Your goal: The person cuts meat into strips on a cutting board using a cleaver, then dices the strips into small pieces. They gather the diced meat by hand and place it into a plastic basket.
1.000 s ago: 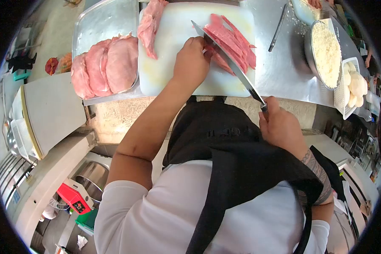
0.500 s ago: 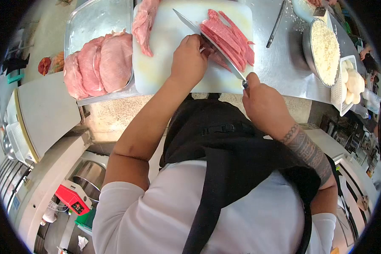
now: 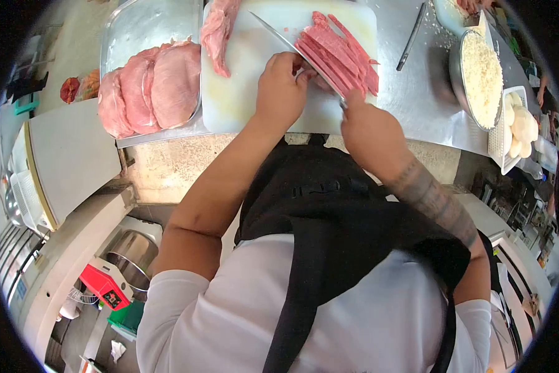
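The person has two hands (image 3: 280,87) (image 3: 374,133), one knife (image 3: 273,31), one board (image 3: 233,112).

Cannot see grip of knife (image 3: 285,41) inside right hand (image 3: 374,133), upper centre, nor ends of board (image 3: 233,102) and meat strip (image 3: 218,37) past top edge.

- left arm (image 3: 229,165): reaching forward, elbow bent, forearm angled inward.
- left hand (image 3: 284,87): back uppermost, fingers (image 3: 284,60) curled.
- right arm (image 3: 475,264): elbow bent, tattooed forearm (image 3: 431,196) angled forward and inward.
- right hand (image 3: 371,130): closed in a grip, near the left hand.
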Tool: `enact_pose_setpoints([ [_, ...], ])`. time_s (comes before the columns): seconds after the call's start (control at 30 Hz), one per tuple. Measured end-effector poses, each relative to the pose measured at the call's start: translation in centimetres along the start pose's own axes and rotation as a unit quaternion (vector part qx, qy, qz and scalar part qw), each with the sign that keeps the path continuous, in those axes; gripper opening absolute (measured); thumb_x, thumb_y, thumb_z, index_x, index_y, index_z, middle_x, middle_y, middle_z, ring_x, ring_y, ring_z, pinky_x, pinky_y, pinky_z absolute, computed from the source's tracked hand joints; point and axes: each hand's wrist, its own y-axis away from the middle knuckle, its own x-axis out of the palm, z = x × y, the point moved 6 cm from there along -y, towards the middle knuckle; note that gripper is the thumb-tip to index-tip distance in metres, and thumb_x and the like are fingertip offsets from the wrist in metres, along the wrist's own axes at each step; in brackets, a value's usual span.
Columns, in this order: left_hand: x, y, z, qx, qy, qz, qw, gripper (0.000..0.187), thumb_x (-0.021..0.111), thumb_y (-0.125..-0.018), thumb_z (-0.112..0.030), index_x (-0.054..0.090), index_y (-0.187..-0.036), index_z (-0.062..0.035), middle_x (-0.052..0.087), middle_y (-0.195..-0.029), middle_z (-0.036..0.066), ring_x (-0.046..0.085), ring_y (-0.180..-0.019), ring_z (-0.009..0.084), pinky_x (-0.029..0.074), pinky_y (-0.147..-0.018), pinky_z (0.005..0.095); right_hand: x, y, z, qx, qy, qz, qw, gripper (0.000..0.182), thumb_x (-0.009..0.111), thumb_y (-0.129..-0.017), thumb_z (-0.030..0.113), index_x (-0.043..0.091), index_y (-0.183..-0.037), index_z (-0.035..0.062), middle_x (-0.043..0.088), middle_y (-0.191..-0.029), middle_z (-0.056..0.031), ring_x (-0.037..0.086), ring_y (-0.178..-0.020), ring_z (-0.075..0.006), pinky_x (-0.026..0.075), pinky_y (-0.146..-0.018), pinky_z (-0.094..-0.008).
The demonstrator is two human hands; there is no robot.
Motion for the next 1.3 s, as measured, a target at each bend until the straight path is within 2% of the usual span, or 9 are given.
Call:
enact_pose_setpoints([
  [0.17, 0.2, -0.4, -0.4, -0.007, -0.037, 0.025, 0.999, 0.025, 0.081, -0.089, -0.008, 0.067, -0.107, 0.0017, 0.072, -0.105, 0.018, 0.076, -0.095, 0.0306, 0.061, -0.085, 0.0404, -1.5, 4.7, -2.2, 0.036, 0.049, 0.069, 0.996, 0.024, 0.061, -0.097, 0.016, 0.051, -0.113, 0.0014, 0.073, -0.084, -0.0248, 0.073, -0.076, -0.0460, 0.058, -0.069, -0.0553],
  [0.37, 0.5, -0.6, 0.2, -0.018, -0.013, 0.041, 0.999, 0.030, 0.084, -0.089, -0.014, 0.067, -0.108, 0.0017, 0.070, -0.109, 0.017, 0.076, -0.097, 0.0297, 0.062, -0.085, 0.0393, 3.1, -1.2, -3.5, -0.034, -0.017, -0.030, 0.999, 0.022, 0.059, -0.100, 0.017, 0.050, -0.110, 0.0001, 0.070, -0.079, -0.0261, 0.070, -0.076, -0.0482, 0.055, -0.070, -0.0593],
  [0.57, 0.9, -1.0, -0.3, 0.049, -0.002, 0.014, 0.999, 0.035, 0.084, -0.086, -0.017, 0.065, -0.112, -0.0031, 0.064, -0.105, 0.016, 0.067, -0.094, 0.0328, 0.056, -0.082, 0.0442, -0.4, 0.3, -4.3, -0.037, -0.077, -0.055, 0.995, 0.024, 0.064, -0.097, 0.019, 0.054, -0.109, 0.0009, 0.072, -0.085, -0.0241, 0.071, -0.081, -0.0455, 0.056, -0.073, -0.0563],
  [0.73, 2.6, -3.2, -0.4, 0.156, -0.089, 0.021, 0.984, 0.048, 0.088, -0.082, -0.024, 0.064, -0.120, -0.0056, 0.064, -0.114, 0.016, 0.064, -0.110, 0.0366, 0.052, -0.098, 0.0482, -3.9, 4.4, -6.8, 0.035, -0.184, -0.130, 0.974, 0.027, 0.066, -0.098, 0.014, 0.055, -0.118, -0.0001, 0.072, -0.084, -0.0230, 0.071, -0.082, -0.0459, 0.056, -0.072, -0.0536],
  [0.87, 1.2, -3.7, -2.4, 0.291, -0.127, 0.116, 0.941, 0.085, 0.093, -0.070, -0.036, 0.057, -0.142, -0.0079, 0.055, -0.147, 0.020, 0.048, -0.141, 0.0417, 0.036, -0.120, 0.0571, -3.6, 6.7, -9.9, 0.087, -0.202, -0.178, 0.959, 0.024, 0.067, -0.099, 0.014, 0.056, -0.113, -0.0011, 0.070, -0.083, -0.0242, 0.070, -0.079, -0.0447, 0.054, -0.070, -0.0488],
  [0.97, 2.0, -4.1, -3.2, 0.406, -0.262, 0.252, 0.838, 0.115, 0.095, -0.066, -0.042, 0.040, -0.162, -0.0109, 0.031, -0.171, 0.021, 0.029, -0.157, 0.0445, 0.022, -0.128, 0.0623, -2.3, 8.3, -11.0, 0.132, -0.227, -0.179, 0.948, 0.023, 0.068, -0.099, 0.015, 0.057, -0.111, -0.0015, 0.068, -0.081, -0.0235, 0.069, -0.076, -0.0443, 0.053, -0.069, -0.0484],
  [1.07, 4.6, -5.7, -4.7, 0.446, -0.337, 0.378, 0.738, 0.128, 0.095, -0.065, -0.048, 0.029, -0.168, -0.0122, 0.015, -0.177, 0.021, 0.011, -0.164, 0.0443, 0.011, -0.131, 0.0634, -0.5, 9.4, -11.3, 0.179, -0.247, -0.193, 0.933, 0.025, 0.068, -0.099, 0.017, 0.058, -0.111, -0.0020, 0.067, -0.080, -0.0236, 0.068, -0.076, -0.0450, 0.053, -0.069, -0.0492],
  [1.23, 9.1, -8.5, -5.0, 0.473, -0.363, 0.456, 0.661, 0.133, 0.098, -0.061, -0.048, 0.029, -0.168, -0.0117, 0.026, -0.173, 0.021, 0.022, -0.161, 0.0436, 0.013, -0.130, 0.0655, 3.7, 10.9, -11.9, 0.226, -0.310, -0.223, 0.896, 0.026, 0.069, -0.099, 0.019, 0.059, -0.111, -0.0023, 0.068, -0.085, -0.0265, 0.068, -0.079, -0.0468, 0.052, -0.070, -0.0508],
  [1.3, 9.5, -8.7, -4.8, 0.463, -0.356, 0.483, 0.653, 0.134, 0.098, -0.061, -0.045, 0.027, -0.168, -0.0109, 0.032, -0.169, 0.021, 0.029, -0.157, 0.0426, 0.016, -0.130, 0.0645, 5.0, 11.3, -12.0, 0.248, -0.295, -0.218, 0.897, 0.022, 0.068, -0.101, 0.017, 0.060, -0.108, -0.0015, 0.067, -0.083, -0.0198, 0.066, -0.076, -0.0346, 0.052, -0.071, -0.0447],
])
